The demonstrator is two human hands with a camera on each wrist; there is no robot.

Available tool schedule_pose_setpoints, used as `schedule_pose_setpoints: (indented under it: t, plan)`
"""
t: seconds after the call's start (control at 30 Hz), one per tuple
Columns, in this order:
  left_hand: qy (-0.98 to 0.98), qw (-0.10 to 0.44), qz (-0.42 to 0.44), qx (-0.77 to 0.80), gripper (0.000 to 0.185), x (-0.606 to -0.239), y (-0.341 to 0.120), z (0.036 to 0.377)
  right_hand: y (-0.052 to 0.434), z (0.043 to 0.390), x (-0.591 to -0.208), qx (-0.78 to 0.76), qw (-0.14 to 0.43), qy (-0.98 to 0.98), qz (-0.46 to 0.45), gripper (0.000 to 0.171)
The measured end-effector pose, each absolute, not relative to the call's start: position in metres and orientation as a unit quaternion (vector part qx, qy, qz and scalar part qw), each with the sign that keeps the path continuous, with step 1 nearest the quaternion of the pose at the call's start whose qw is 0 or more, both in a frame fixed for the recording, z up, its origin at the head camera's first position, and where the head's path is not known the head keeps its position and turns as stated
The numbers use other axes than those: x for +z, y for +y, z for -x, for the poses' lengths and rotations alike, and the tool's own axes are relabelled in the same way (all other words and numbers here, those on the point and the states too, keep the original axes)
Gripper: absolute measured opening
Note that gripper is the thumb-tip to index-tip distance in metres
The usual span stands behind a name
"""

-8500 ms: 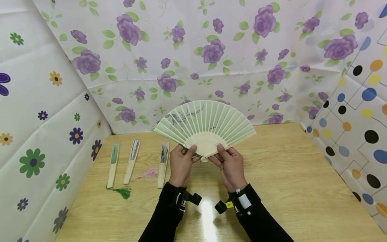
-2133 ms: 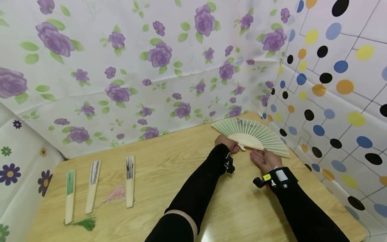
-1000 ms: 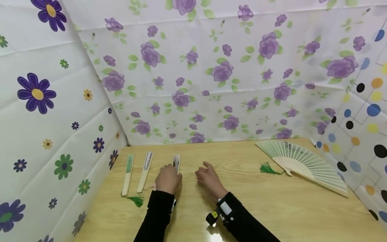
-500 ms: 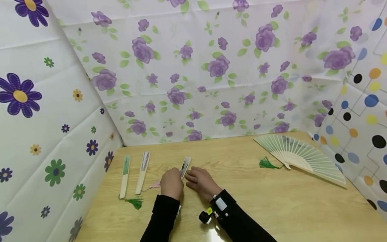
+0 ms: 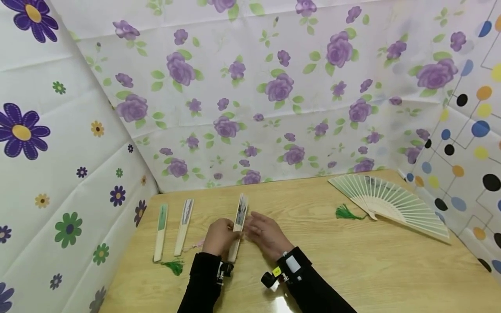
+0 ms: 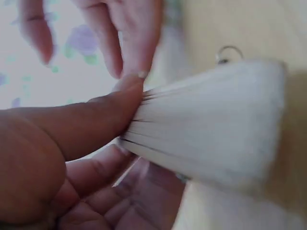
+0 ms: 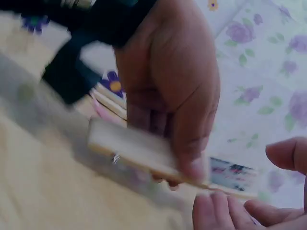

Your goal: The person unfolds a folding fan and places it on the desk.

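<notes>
My left hand (image 5: 217, 238) grips a folded hand fan (image 5: 241, 212) around its middle, holding it tilted up over the table. The fan has pale ribs and a dark print near its upper end. In the left wrist view the thumb (image 6: 91, 124) presses the stacked ribs (image 6: 216, 124), and a small metal ring (image 6: 229, 51) shows at the fan's base. Right beside the fan is my right hand (image 5: 268, 234), fingers extended and loosely bent. In the right wrist view its fingertips (image 7: 218, 206) are right at the fan's lower edge, not closed round it.
Two folded fans, one green (image 5: 161, 232) and one grey-printed (image 5: 184, 228), lie at the left with a green tassel (image 5: 173, 266). A pink tassel (image 5: 197, 245) lies by the left hand. An open green fan (image 5: 387, 204) lies at the back right of the wooden table (image 5: 352, 269).
Both hands first held the open green fan, then laid it at the back right. The left hand then took the rightmost folded fan and raised it, while the right hand came up beside it.
</notes>
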State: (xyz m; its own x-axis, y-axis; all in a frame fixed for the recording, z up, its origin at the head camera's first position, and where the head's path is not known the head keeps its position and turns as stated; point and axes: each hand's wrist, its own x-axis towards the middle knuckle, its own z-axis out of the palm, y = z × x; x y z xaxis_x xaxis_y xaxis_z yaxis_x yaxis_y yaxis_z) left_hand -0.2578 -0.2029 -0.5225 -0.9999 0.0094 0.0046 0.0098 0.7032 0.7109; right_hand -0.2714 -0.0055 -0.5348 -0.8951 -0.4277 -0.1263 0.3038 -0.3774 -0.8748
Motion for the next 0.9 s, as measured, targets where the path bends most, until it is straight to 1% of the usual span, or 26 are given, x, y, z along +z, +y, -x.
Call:
schedule_pose_setpoints:
  t: [0.03, 0.07, 0.13, 0.27, 0.33, 0.4, 0.53, 0.67, 0.77, 0.9]
  plan:
    - [-0.908, -0.013, 0.012, -0.419, 0.013, -0.51, -0.196, 0.253, -0.002, 0.272, -0.53, -0.816, 0.2, 0.54, 0.059, 0.067]
    - [-0.892, -0.028, 0.019, -0.451, 0.012, -0.501, -0.189, 0.249, 0.002, 0.273, -0.524, -0.803, 0.18, 0.565, 0.058, 0.066]
    - [-0.856, -0.052, 0.031, -0.514, 0.02, -0.48, -0.174, 0.242, 0.011, 0.274, -0.513, -0.781, 0.148, 0.604, 0.06, 0.062]
    - [-0.799, -0.067, 0.05, -0.595, 0.027, -0.467, -0.151, 0.244, 0.025, 0.276, -0.499, -0.767, 0.12, 0.629, 0.047, 0.047]
    - [-0.791, -0.067, 0.048, -0.606, 0.027, -0.468, -0.141, 0.246, 0.03, 0.275, -0.497, -0.767, 0.114, 0.631, 0.027, 0.041]
    - [-0.797, -0.066, 0.045, -0.599, 0.026, -0.472, -0.131, 0.248, 0.035, 0.274, -0.498, -0.767, 0.104, 0.633, 0.007, 0.038]
    - [-0.827, -0.057, 0.046, -0.558, 0.021, -0.481, -0.114, 0.25, 0.043, 0.272, -0.503, -0.768, 0.08, 0.636, -0.022, 0.036]
    - [-0.838, -0.037, 0.055, -0.541, 0.019, -0.486, -0.103, 0.253, 0.05, 0.274, -0.506, -0.766, 0.06, 0.64, -0.027, 0.037]
    - [-0.837, -0.032, 0.057, -0.544, 0.02, -0.486, -0.098, 0.255, 0.055, 0.279, -0.508, -0.769, 0.064, 0.636, -0.022, 0.037]
    - [-0.83, -0.042, 0.052, -0.553, 0.021, -0.486, -0.093, 0.258, 0.065, 0.285, -0.512, -0.774, 0.078, 0.629, -0.014, 0.036]
